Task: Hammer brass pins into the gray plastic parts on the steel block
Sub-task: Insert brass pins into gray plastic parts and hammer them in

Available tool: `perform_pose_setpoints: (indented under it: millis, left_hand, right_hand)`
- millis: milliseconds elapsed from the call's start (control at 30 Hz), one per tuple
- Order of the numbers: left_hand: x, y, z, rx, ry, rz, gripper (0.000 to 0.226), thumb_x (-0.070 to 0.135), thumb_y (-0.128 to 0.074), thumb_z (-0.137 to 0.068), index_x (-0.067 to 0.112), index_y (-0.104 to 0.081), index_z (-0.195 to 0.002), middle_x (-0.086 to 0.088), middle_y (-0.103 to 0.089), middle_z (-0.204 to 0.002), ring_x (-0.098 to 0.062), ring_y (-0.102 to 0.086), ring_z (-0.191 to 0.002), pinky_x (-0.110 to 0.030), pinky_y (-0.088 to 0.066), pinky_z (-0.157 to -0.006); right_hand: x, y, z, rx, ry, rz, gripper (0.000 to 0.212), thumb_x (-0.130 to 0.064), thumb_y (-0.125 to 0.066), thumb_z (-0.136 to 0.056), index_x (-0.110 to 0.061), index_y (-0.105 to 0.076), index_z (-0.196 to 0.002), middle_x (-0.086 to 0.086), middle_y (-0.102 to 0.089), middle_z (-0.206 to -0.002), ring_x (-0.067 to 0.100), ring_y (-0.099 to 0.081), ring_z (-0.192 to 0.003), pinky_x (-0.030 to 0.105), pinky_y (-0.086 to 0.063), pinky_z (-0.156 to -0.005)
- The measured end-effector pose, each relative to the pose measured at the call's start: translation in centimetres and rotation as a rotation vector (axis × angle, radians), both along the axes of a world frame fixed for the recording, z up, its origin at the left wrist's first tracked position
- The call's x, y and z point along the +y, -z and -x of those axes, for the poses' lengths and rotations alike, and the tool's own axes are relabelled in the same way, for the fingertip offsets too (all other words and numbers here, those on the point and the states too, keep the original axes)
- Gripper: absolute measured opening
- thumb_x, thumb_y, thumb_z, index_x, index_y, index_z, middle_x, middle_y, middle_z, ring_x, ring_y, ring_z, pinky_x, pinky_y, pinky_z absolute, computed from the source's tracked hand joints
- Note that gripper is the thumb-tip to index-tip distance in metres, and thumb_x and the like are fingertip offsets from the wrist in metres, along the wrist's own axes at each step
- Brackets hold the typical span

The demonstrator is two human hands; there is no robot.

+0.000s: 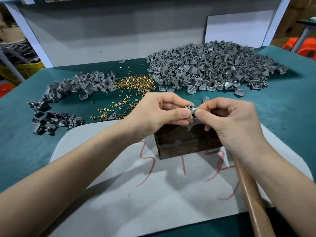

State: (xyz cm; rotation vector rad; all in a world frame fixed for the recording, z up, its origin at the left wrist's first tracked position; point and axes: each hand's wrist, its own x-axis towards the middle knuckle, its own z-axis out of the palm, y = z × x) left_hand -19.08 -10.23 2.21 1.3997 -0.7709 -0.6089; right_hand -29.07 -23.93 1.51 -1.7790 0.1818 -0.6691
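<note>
A person's left hand (159, 112) pinched a small gray part (189, 108) between thumb and fingers at the center of the frame, just above the far edge of a dark steel block (186, 142). The right hand (227, 120), its thumb and forefinger closed on a brass pin (198, 110), held the pin against the right side of the part. The block sat on a pale gray mat (130, 194) scrawled with red marks, which lay on the green-topped bench (282, 117). A wooden handle (253, 194) ran from beneath the right wrist toward the lower right corner; whether the hand gripped it could not be told, and its head was hidden. Loose brass pins (136, 83) were heaped and scattered across the bench just beyond the hands. A large mound of gray parts (210, 65) filled the upper right of the bench, with a smaller spread of gray parts (82, 82) at the left and a cluster of darker pieces (51, 120) nearer the left edge. A white panel (237, 29) leaned behind the large mound, and orange stools (306, 47) showed at the far upper right.
</note>
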Motion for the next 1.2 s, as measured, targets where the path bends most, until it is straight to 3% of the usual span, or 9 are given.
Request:
perform_pose_setpoints:
  millis: [567, 833, 1200]
  left_hand:
    - [0.08, 0.06, -0.02, -0.009, 0.004, -0.025, 0.025, 0.006, -0.066, -0.066, 0.001, -0.067, -0.091, -0.005, -0.072, -0.072, -0.013, -0.070, -0.069, -0.020, -0.057, -0.067]
    - [0.08, 0.21, -0.11, 0.021, 0.016, 0.006, 0.025, 0.006, -0.066, -0.068, 0.002, -0.066, -0.092, -0.006, -0.073, -0.075, -0.014, -0.071, -0.068, -0.019, -0.056, -0.067]
    - [0.06, 0.29, -0.26, 0.035, 0.017, 0.017, 0.023, 0.006, -0.066, -0.069, 0.004, -0.067, -0.092, -0.008, -0.073, -0.075, -0.015, -0.071, -0.069, -0.021, -0.057, -0.069]
  right_hand:
    - [-0.01, -0.05, -0.09, 0.043, -0.036, 0.024, 0.019, -0.003, -0.072, -0.076, -0.016, -0.067, -0.064, -0.010, -0.061, -0.050, 0.000, -0.049, -0.042, 0.009, -0.040, -0.046]
    - [-0.83, -0.59, 0.03, 0.082, -0.153, -0.049, 0.022, 0.004, -0.064, -0.080, -0.014, -0.069, -0.069, -0.004, -0.065, -0.054, 0.004, -0.058, -0.048, 0.010, -0.045, -0.051]
    - [-0.88, -0.55, -0.01, 0.054, -0.122, -0.066, 0.020, 0.002, -0.065, -0.081, -0.013, -0.068, -0.069, -0.005, -0.061, -0.051, 0.005, -0.056, -0.046, 0.010, -0.043, -0.050]
